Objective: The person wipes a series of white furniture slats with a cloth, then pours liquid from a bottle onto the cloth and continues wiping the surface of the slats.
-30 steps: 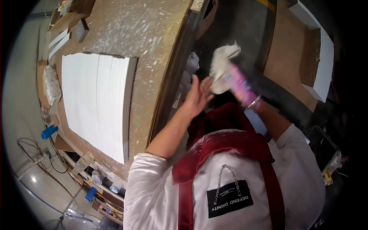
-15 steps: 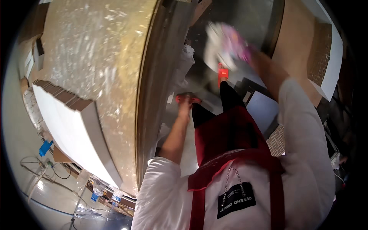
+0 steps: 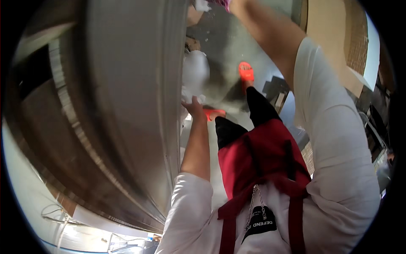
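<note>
While you lean over it, the big speckled surface (image 3: 122, 106) fills the whole left half of the view, blurred, its long edge running top to bottom right beside your left forearm. So that edge is the nearest limit to any move of your left arm. Past the edge lies the grey floor (image 3: 224, 46), and it offers the only open room, a narrow strip between the surface and the brown boards (image 3: 327, 29) standing at the upper right. Your legs in black trousers and your orange slippers (image 3: 246, 71) already take up much of that strip. Your left hand (image 3: 193, 106) reaches down just past the edge with its fingers spread and loose, gripping nothing, its tips touching or nearly touching a crumpled white bag or wrapping (image 3: 195, 74) that rests against the side of the surface; blur keeps me from telling which. Your right arm runs up to the top rim, where the right hand is cut off, so I cannot tell how it is set; only a scrap of white and pink (image 3: 211, 4) shows there. As I judge it, the gathering is under way: the white wrapping is reached but not yet gripped or lifted.
</note>
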{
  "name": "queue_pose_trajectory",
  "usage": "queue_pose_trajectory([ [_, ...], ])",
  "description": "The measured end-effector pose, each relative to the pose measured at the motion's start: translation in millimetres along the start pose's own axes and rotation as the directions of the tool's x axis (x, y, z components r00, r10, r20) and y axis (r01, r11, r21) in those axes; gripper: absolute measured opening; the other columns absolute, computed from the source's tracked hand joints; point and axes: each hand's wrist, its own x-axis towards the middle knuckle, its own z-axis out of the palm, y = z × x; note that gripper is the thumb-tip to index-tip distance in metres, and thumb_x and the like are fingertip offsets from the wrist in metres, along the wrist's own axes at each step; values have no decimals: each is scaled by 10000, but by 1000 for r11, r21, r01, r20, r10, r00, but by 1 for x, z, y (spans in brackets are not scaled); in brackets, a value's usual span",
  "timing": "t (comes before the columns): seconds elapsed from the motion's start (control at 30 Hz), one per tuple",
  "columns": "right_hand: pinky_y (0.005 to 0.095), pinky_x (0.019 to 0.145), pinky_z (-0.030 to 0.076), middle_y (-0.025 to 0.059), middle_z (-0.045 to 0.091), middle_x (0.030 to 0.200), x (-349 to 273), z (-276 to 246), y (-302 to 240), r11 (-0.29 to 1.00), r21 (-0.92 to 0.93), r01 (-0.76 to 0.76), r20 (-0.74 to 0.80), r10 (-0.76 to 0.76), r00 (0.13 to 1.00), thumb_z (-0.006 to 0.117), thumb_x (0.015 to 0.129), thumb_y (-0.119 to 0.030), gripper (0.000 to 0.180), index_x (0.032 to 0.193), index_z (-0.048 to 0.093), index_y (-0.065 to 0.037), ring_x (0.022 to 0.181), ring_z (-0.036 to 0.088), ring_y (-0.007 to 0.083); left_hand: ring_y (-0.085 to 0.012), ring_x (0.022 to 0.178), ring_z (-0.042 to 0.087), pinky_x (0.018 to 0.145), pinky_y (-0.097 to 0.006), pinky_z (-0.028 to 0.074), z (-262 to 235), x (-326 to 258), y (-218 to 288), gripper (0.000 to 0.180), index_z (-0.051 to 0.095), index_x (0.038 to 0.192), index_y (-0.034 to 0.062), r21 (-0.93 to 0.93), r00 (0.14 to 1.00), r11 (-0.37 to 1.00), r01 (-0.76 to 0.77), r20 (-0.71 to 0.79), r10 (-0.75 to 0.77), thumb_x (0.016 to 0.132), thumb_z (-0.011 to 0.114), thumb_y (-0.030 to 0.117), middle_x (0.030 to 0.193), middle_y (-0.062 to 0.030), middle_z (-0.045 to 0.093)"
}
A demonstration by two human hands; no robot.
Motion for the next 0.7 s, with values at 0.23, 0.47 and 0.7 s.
queue_pose_trajectory([
  [0.23, 389, 972, 418, 85, 558, 1231, -85, -15, 46, 976, -150, -155, -82, 144, 986, 563, 910, -360, 463, 1288, 481, -106, 1142, 512, 224, -160, 827, 528, 714, -269, 472, -2, 33, 35, 288, 572, 1135, 56, -357, 935, 875, 326, -15, -355, 898, 621, 212, 1041, -33, 569],
  [0.47, 381, 1027, 386, 58, 478, 1385, -277, 45, 132, 724, -159, -671, -30, 676, 736, 605, 906, -406, 672, 1448, 354, -99, 1257, 447, 170, -257, 705, 536, 665, -382, 447, -29, -144, 72, 164, 554, 870, -16, 245, 796, 849, -467, 534, 284, 909, 574, 141, 764, -111, 529],
  [0.7, 323, 920, 418, 31, 595, 1054, -402, 54, 200, 869, -330, -369, 424, 486, 764, 531, 931, -264, 266, 1131, 575, -93, 969, 563, 162, -233, 898, 628, 769, -336, 491, -83, -205, 43, 237, 630, 1030, 23, 225, 598, 927, -301, 801, 0, 942, 554, 229, 962, -107, 638],
])
